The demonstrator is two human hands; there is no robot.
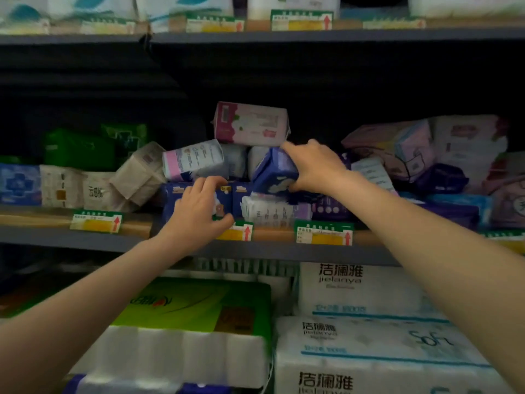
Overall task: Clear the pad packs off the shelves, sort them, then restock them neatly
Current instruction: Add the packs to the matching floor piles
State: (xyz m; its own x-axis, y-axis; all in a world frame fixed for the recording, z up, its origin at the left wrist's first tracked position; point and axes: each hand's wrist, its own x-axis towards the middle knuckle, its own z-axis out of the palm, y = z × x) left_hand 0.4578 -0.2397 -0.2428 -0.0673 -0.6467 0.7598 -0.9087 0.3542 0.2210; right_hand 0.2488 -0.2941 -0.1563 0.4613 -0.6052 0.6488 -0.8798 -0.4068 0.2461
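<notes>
I reach both arms up to the middle shelf [176, 245], where the pad packs sit in a loose heap. My right hand [312, 169] is clamped around a blue pack [274, 173], fingers over its top edge and thumb underneath; the pack is tilted, its left end raised, and it rests against the heap rather than clear of it. My left hand [199, 209] has its fingers curled over the top front of a dark blue pack [170, 200] standing at the shelf's front edge, thumb low near the price tag [238, 231]; I take that as a grip on the pack.

Above my hands a pink pack [251, 123] lies across the top of the heap. Just below it, to the left, a white pack with a pink end [193, 159] leans at an angle. A pale lilac pack [272, 211] lies flat under the one my right hand holds. To the left stand beige packs [99, 189], one tipped over, with green packs [79, 149] behind and a light blue pack [18, 183] at the far left. To the right is a jumble of pink and purple packs [412, 149], blurred.

On the shelf below sit a green tissue bundle [199, 305] and white tissue bundles [369, 291]. The top shelf [284, 35] carries more white packs, out of focus.
</notes>
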